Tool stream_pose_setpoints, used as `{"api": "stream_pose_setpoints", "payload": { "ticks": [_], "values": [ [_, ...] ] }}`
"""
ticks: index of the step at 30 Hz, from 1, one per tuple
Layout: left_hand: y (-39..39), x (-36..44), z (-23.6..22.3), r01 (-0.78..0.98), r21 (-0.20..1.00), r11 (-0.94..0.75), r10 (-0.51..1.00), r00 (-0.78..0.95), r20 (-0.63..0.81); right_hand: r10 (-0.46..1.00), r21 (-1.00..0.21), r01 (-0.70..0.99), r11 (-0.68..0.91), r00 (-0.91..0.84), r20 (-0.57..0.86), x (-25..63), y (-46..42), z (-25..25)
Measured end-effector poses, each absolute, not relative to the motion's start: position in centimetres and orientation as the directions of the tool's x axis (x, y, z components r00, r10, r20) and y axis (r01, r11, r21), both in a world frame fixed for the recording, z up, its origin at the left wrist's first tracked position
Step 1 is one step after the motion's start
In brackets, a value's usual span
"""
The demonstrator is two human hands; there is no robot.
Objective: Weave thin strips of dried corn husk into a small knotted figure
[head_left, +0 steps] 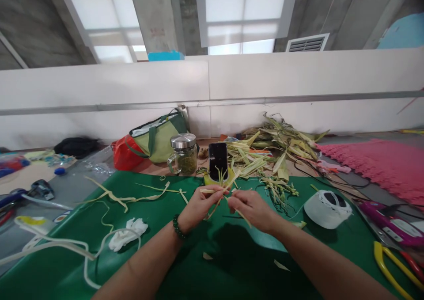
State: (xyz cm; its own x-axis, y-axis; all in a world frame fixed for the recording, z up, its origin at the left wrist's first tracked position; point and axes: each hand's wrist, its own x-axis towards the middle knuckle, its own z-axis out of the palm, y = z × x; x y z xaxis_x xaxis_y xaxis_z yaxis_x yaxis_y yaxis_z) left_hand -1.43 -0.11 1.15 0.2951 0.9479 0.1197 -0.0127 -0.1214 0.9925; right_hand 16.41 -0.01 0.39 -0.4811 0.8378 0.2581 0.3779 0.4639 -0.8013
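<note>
Several narrow, pale green-yellow corn husk strips (pixel 231 181) cross one another between my hands, their ends fanning upward and outward. My left hand (pixel 208 201), below a dark green bead bracelet (pixel 178 226), pinches the strips where they cross. Close beside it, my right hand (pixel 251 205) is closed on a husk strip (pixel 244 218) whose end sticks out below the fingers. Both hands are just above the green mat (pixel 185 264). Straight behind them a phone (pixel 217 158) stands upright in a yellow holder (pixel 212 179). Fingers partly hide where the strips meet.
Dried corn husks (pixel 281 136) pile up at the back right. A glass jar mug (pixel 184 156) stands near a green bag (pixel 162 136). Right lie a white twine roll (pixel 327 209), a purple glue gun (pixel 391 225) and yellow-handled scissors (pixel 387 264). Left are white cord (pixel 86 258) and crumpled tissue (pixel 127 234).
</note>
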Motion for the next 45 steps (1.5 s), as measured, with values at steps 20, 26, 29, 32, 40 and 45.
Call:
{"api": "stream_pose_setpoints", "payload": {
  "ticks": [20,26,29,32,40,45],
  "values": [
    [0.1,-1.3,0.4,-0.03,0.998,-0.062,0.961,0.27,0.068,0.832,-0.646,0.535,0.544,-0.444,0.332,17.1,0.1,0.5],
    [-0.6,-1.4,1.2,-0.099,0.99,0.099,0.93,0.362,-0.057,0.879,-0.892,0.242,0.381,-0.395,0.268,17.5,0.5,1.5],
    [-0.6,-1.5,1.3,-0.098,0.991,0.089,0.929,0.368,-0.047,0.871,-0.902,0.167,0.398,-0.377,0.314,17.8,0.6,1.9],
    [-0.6,-1.5,1.4,-0.075,0.995,0.073,0.938,0.344,-0.043,0.861,-0.836,0.234,0.496,-0.258,0.438,17.9,0.7,2.0],
    [-0.5,-1.2,1.0,-0.125,0.991,0.039,0.968,0.249,-0.007,0.671,-0.584,0.34,0.738,-0.467,0.576,17.3,0.3,0.9],
    [-0.4,-1.0,1.0,-0.047,0.999,0.009,0.974,0.226,0.002,0.682,-0.535,0.425,0.73,-0.408,0.607,18.0,1.1,1.0]
  ]
}}
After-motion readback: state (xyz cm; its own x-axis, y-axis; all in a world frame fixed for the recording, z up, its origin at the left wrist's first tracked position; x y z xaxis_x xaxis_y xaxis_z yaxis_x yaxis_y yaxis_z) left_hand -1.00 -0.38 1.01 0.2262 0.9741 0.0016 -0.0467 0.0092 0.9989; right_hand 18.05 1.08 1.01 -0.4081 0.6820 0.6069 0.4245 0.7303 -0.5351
